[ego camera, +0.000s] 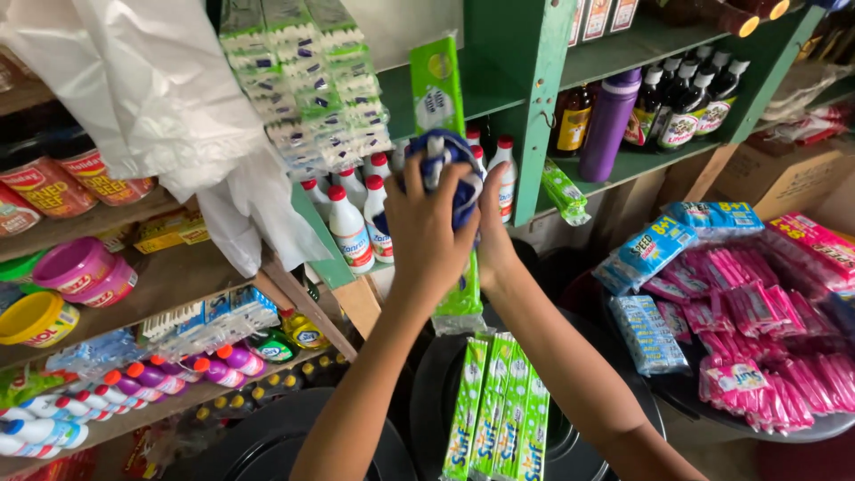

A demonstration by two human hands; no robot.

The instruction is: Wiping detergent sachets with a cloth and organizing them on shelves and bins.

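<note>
The fingers of the left hand (426,233) curl around a blue and white bundle (448,169) of sachets, held at shelf height in front of a green post (527,80); the right hand (492,233) closes on the same bundle from the other side, thumb up against it; both hands grip it, so neither is spread wide. Behind the bundle hangs a long green strip of sachets (436,85), running from above the hands to below the wrists. Just behind stand white bottles with red caps (349,223) on a green shelf; above them hang strips of small white and green packets (307,80); a white plastic bag (169,98) hangs to the left. Below the forearms more green strips (499,410) lie in a black tub (570,436). To the right, a round tray (802,429) holds pink sachets (766,338) and blue sachet packs (655,249). On the upper right shelf stand a purple bottle (607,125) and dark sauce bottles (686,102). On the left shelves sit red tins (53,183), a pink tub (85,267), a yellow tub (36,319) and small bottles with coloured caps (169,374).
</note>
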